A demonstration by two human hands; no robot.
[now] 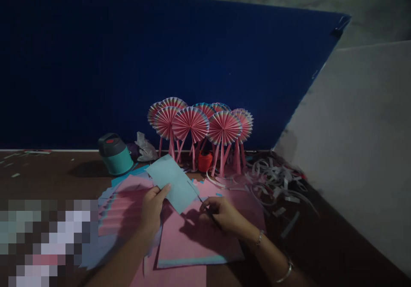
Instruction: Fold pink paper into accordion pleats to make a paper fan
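Note:
My left hand (155,203) grips a light blue sheet of paper (171,182) by its lower left edge, thumb on top. The sheet is tilted and held above the table. In my right hand (221,214) is a pair of scissors (208,212), its blades pointing up and left along the sheet's right edge. Whether the blades are on the paper I cannot tell. Below both hands lies a pink sheet (192,248) with a light blue border. A pleated pink paper (122,205) rests left of my left hand.
Several round pink paper fans (191,124) on pink sticks stand at the back. Left of them is a teal container with a dark lid (115,154); an orange-red object (204,161) sits below the fans. Curled paper strips (276,180) are heaped at right. The lower left corner is pixelated.

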